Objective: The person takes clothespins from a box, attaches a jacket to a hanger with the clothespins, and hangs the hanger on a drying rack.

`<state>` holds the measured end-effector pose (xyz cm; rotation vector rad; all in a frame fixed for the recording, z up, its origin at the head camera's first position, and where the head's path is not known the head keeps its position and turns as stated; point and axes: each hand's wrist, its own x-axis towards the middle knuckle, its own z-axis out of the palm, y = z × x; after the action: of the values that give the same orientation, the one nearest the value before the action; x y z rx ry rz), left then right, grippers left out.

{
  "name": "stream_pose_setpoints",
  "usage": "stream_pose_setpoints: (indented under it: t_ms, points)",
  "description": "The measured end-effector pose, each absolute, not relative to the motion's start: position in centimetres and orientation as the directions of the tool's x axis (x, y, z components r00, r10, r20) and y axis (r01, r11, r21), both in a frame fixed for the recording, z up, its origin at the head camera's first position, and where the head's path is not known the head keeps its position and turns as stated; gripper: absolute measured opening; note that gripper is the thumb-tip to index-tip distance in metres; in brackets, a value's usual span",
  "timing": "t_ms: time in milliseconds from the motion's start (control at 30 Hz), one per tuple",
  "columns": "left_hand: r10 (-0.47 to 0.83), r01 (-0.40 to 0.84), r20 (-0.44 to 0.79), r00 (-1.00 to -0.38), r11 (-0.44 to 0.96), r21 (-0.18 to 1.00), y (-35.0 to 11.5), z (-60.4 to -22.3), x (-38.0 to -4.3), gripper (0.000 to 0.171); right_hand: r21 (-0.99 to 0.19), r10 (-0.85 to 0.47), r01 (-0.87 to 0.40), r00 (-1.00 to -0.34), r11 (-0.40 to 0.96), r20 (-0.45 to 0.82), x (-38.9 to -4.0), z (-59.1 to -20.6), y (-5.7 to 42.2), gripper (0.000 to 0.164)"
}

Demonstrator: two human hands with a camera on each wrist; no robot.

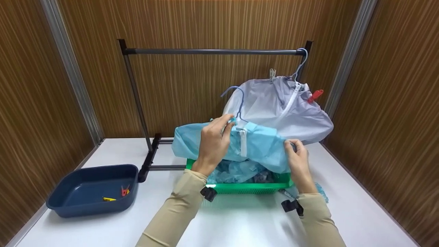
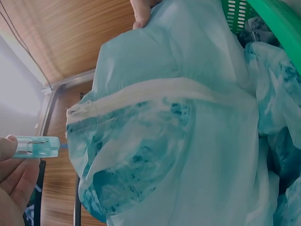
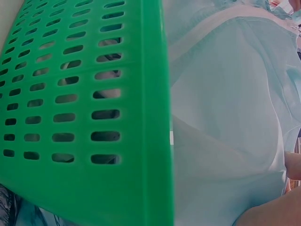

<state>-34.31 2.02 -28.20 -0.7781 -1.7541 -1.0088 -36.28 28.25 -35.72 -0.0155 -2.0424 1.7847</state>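
A light blue zip-up garment [image 1: 264, 137] hangs on a blue wire hanger [image 1: 242, 99], above a green basket [image 1: 240, 188]. My left hand [image 1: 215, 140] pinches a translucent light blue clothespin [image 2: 37, 147] beside the hanger's neck, near the collar. With my right hand [image 1: 298, 161] I pinch the garment's right shoulder edge. The white zipper [image 1: 244, 142] runs down its front, and darker blue patterned fabric [image 2: 136, 165] shows inside the neck opening. In the right wrist view, the basket [image 3: 136, 188] stands in front of much of the garment, and that hand is only partly visible.
A lavender garment [image 1: 264, 96] hangs from the rack's bar [image 1: 212, 51] at the right, with a white clothespin [image 1: 272, 74] and a red clothespin [image 1: 315, 96] on it. More crumpled fabric [image 1: 236, 171] fills the basket. At left, a navy tub [image 1: 92, 207] holds several red and yellow clothespins.
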Motion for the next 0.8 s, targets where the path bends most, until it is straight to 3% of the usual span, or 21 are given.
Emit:
stream_pose_setpoints:
  t_ms: [333,567,800]
  points:
    - [0.03,0.879,0.958,-0.286,0.406,0.249,3.8,-28.5,-34.2,0.018,-0.943,0.266,-0.275,-0.91,0.185,0.318,-36.2,-35.8,28.2,0.032]
    - [0.143,0.902,0.968,-0.207,0.411,0.132,6.1,-27.9,-34.3,0.012,-0.94,0.279,-0.277,-0.903,0.199,0.325,-36.2,-35.8,28.2,0.032]
    - [0.258,0.914,0.939,-0.229,0.389,0.116,7.8,-27.5,-34.6,0.016,-0.932,0.299,-0.287,-0.89,0.223,0.345,-36.2,-35.9,28.0,0.028]
